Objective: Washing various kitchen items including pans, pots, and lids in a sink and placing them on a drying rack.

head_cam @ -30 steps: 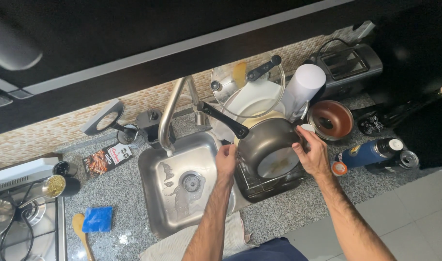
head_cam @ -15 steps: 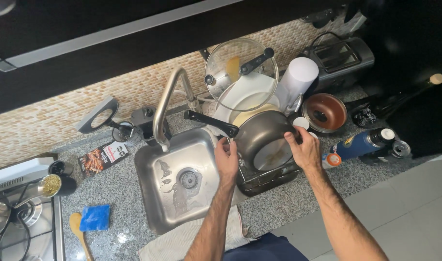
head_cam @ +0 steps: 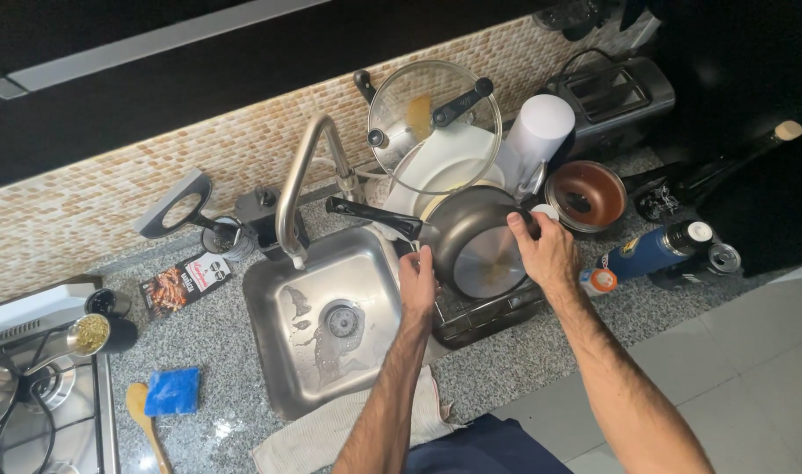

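A dark grey frying pan (head_cam: pixel 475 241) with a black handle leans bottom-out in the dish rack (head_cam: pixel 489 314) right of the sink. My right hand (head_cam: pixel 546 253) grips the pan's right rim. My left hand (head_cam: pixel 417 279) rests at the pan's lower left edge, by the rack's corner. Behind the pan stand white plates (head_cam: pixel 445 167) and a glass lid (head_cam: pixel 433 114) with a black knob.
A steel sink (head_cam: pixel 322 320) with a curved tap (head_cam: pixel 300 189) lies left of the rack. A brown bowl (head_cam: pixel 587 195), white cylinder (head_cam: pixel 539 132), toaster (head_cam: pixel 620 92) and blue bottle (head_cam: pixel 651 250) sit to the right. A blue sponge (head_cam: pixel 172 391), wooden spoon (head_cam: pixel 144 420) and stove (head_cam: pixel 32 412) are at left.
The pan has tipped more upright in the rack, with both hands staying on its rim. The view has shifted slightly.
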